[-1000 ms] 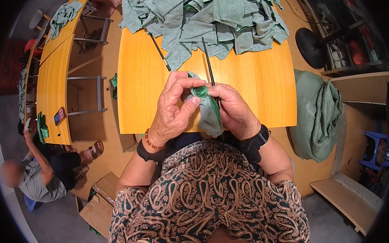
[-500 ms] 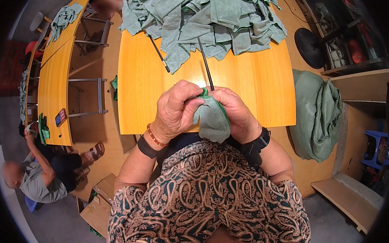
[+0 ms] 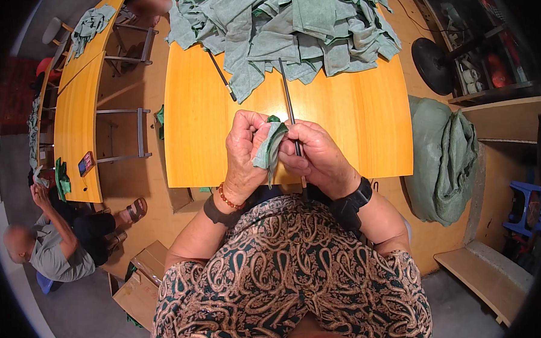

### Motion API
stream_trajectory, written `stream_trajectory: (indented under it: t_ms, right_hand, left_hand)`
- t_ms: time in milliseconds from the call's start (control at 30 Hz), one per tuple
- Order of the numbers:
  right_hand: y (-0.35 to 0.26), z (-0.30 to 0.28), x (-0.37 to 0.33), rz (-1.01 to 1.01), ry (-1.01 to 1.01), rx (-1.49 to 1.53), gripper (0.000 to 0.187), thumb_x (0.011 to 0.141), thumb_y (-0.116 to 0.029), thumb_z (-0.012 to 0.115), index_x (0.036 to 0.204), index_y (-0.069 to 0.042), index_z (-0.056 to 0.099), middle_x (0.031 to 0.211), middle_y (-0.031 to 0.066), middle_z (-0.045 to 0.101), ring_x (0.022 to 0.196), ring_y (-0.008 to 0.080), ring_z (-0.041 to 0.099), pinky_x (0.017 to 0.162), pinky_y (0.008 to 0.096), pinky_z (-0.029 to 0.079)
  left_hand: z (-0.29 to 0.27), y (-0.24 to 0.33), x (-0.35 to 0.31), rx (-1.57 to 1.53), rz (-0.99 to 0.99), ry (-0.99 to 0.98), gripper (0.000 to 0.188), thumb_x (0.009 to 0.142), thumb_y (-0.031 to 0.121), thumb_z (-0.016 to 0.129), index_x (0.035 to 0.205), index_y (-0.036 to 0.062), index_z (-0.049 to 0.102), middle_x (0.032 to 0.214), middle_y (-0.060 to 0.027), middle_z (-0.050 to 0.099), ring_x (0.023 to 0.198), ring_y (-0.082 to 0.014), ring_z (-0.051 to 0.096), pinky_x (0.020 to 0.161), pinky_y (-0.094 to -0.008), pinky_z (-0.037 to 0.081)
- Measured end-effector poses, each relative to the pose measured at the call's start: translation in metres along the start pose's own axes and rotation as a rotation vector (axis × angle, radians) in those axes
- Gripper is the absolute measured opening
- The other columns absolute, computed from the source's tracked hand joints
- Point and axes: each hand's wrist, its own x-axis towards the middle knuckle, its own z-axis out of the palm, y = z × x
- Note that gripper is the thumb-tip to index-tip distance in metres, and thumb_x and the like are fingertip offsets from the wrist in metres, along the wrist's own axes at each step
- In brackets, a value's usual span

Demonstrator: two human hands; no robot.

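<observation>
The worktop (image 3: 365, 128) bears heaped green cloths (image 3: 313, 37). The left grip (image 3: 246, 147) pinches a small cloth (image 3: 270, 148); the right grip (image 3: 319, 153), a black rod (image 3: 288, 99).

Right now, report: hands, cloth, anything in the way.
Left fingers pinching small grey-green fabric piece. Right fingers gripping slim black rod. Grey-green fabric heap beyond, on yellow wooden table.

Cloth piece (image 3: 269, 147), grey-green with bright green; rod (image 3: 287, 96), black; cloth pile (image 3: 315, 19), grey-green; table (image 3: 202, 136), yellow-orange, faintly wood-grained; garment (image 3: 286, 259), dark green with tan paisley; bead bracelet (image 3: 225, 197), reddish brown; bundle (image 3: 433, 162), dull green.
</observation>
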Motion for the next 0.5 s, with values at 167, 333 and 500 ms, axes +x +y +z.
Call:
stream_trajectory:
  t_ms: [167, 333, 500]
  right_hand:
    - [-0.002, -0.005, 0.003, -0.054, 0.054, -0.035, 0.025, 0.097, -0.02, 0.051, 0.076, -0.007, 0.053, 0.057, 0.0008, 0.048, 0.04, 0.0078, 0.038, 0.037, 0.0227, 0.028]
    - [0.002, -0.007, 0.004, -0.052, 0.094, -0.011, 0.024, 0.097, -0.019, 0.052, 0.077, -0.006, 0.054, 0.06, 0.0007, 0.05, 0.041, 0.0075, 0.039, 0.037, 0.0222, 0.029]
    - [-0.005, -0.004, 0.0, 0.03, -0.054, -0.007, 0.023, 0.096, -0.018, 0.053, 0.076, -0.005, 0.054, 0.061, 0.001, 0.051, 0.041, 0.0073, 0.039, 0.038, 0.0219, 0.029]
  left_hand:
    - [0.0, 0.015, -0.003, 0.155, -0.035, -0.083, 0.01, 0.095, 0.002, 0.058, 0.102, 0.0014, 0.05, 0.088, -0.0009, 0.056, 0.076, -0.0051, 0.052, 0.067, -0.0212, 0.045]
    - [-0.01, 0.016, -0.002, 0.286, -0.04, -0.15, 0.014, 0.091, 0.002, 0.061, 0.101, 0.0021, 0.05, 0.093, -0.002, 0.055, 0.077, -0.0056, 0.049, 0.069, -0.0215, 0.045]
    - [0.0, 0.011, 0.002, 0.022, 0.094, -0.003, 0.02, 0.091, 0.002, 0.064, 0.104, 0.0036, 0.049, 0.099, -0.0026, 0.058, 0.087, -0.0096, 0.057, 0.079, -0.024, 0.048]
